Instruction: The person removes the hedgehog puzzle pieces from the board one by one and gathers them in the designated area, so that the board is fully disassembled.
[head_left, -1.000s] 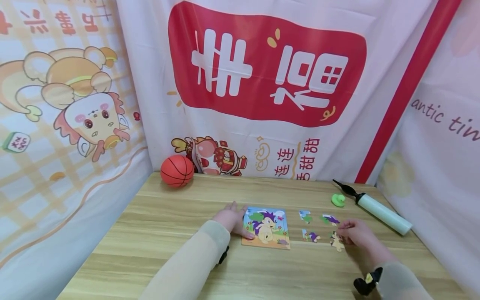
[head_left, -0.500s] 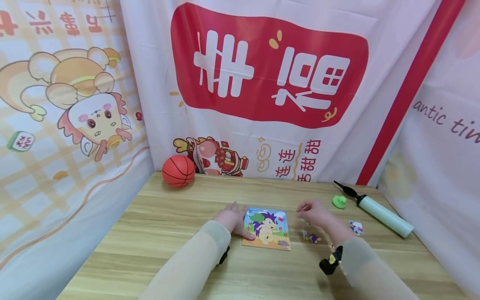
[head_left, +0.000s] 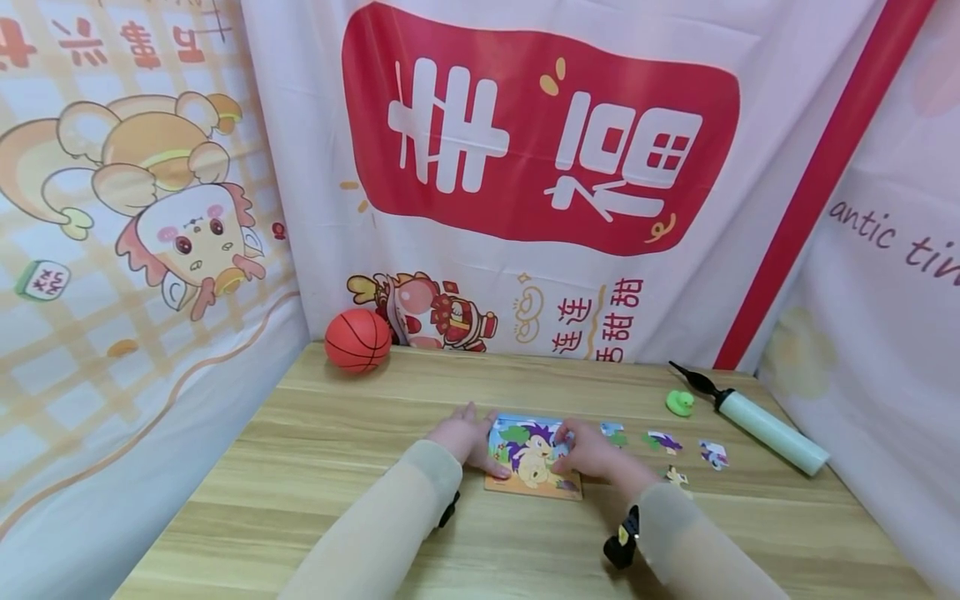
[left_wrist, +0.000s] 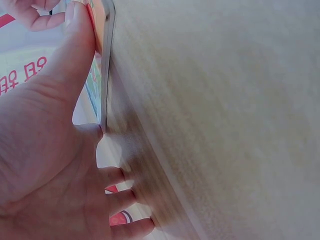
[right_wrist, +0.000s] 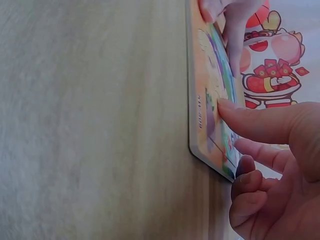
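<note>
A square jigsaw puzzle [head_left: 531, 479] with a purple-haired hedgehog lies on the table. My left hand [head_left: 462, 440] rests along its left side, the thumb over the near corner and the other fingers spread. In the left wrist view, the forefinger [left_wrist: 92, 131] meets the puzzle's edge. My right hand [head_left: 592, 452] is over the right half of the puzzle. Its thumb [right_wrist: 230, 110] and forefinger [right_wrist: 257, 150] touch the picture with a gap between them, and the other fingers are curled. Loose puzzle pieces [head_left: 662, 442] lie to the right, some near or behind the right forearm.
A small green toy duck [head_left: 680, 403] and a pale-green hand pump [head_left: 768, 432] stand at the table's right. A red toy basketball [head_left: 358, 341] sits at the far left. Printed cloth [head_left: 465, 258] hangs behind the wooden table [head_left: 322, 442].
My right hand has gone left from the loose pieces to the puzzle. A piece once hidden by that hand now shows at the far right. The left hand has stayed put.
</note>
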